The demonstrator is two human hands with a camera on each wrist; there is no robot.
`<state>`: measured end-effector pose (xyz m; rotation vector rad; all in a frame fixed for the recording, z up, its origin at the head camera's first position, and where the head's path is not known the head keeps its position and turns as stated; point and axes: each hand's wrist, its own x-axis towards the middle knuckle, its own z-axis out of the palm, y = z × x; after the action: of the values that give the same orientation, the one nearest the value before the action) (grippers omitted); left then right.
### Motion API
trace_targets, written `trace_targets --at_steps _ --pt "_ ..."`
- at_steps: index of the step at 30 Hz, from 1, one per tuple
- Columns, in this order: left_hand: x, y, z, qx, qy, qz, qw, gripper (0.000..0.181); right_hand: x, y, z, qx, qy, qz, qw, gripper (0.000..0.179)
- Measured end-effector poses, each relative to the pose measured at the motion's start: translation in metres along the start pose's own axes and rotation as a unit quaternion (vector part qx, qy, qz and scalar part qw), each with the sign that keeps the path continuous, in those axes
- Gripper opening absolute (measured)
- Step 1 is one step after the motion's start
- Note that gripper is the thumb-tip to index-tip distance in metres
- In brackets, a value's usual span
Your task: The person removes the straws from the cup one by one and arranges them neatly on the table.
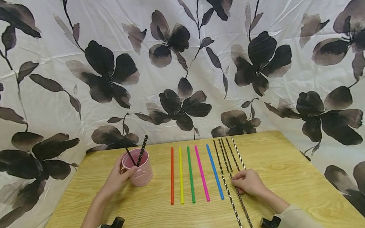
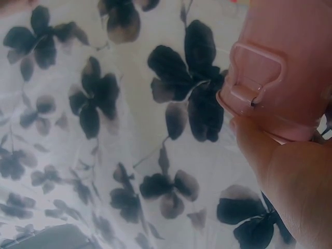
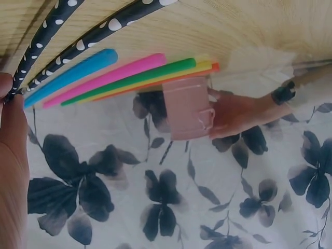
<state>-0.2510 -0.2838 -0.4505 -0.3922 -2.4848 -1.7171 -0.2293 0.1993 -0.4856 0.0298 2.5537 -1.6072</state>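
Observation:
On the left of the table my left hand grips a small pink metal bucket with a side handle, the thumb at its rim. Two black straws lean inside the bucket. In the left wrist view the thumb presses along the bucket's rim. At the right, my right hand pinches the far end of a black straw with light spots. Beside that one lies another black straw with white dots. The right wrist view shows the thumb and a fingertip at the straw's end.
Between the hands lie a red straw, a yellow straw, a green straw, a pink straw and a blue straw. Several black patterned straws and a black-and-white striped straw lie behind. Floral cloth hangs beyond the table.

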Motion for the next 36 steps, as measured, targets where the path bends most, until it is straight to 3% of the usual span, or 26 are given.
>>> trace_targets --at_steps 12,21,29,36 --pt "-0.001 0.004 0.001 -0.013 -0.006 -0.021 0.9997 0.075 -0.001 0.004 0.005 -0.012 0.004 -0.01 0.9999 0.017" --pt "-0.004 0.017 0.0 -0.013 -0.012 -0.024 0.9995 0.077 -0.003 -0.001 0.007 -0.013 0.011 0.003 0.9998 0.017" --pt "-0.001 0.003 0.0 -0.005 -0.009 -0.017 0.9998 0.075 -0.001 0.0 0.008 -0.021 0.018 0.004 0.9996 0.016" --pt "-0.002 0.003 0.0 0.015 -0.001 -0.019 0.9997 0.075 -0.001 -0.001 0.008 -0.021 0.019 0.004 0.9996 0.015"
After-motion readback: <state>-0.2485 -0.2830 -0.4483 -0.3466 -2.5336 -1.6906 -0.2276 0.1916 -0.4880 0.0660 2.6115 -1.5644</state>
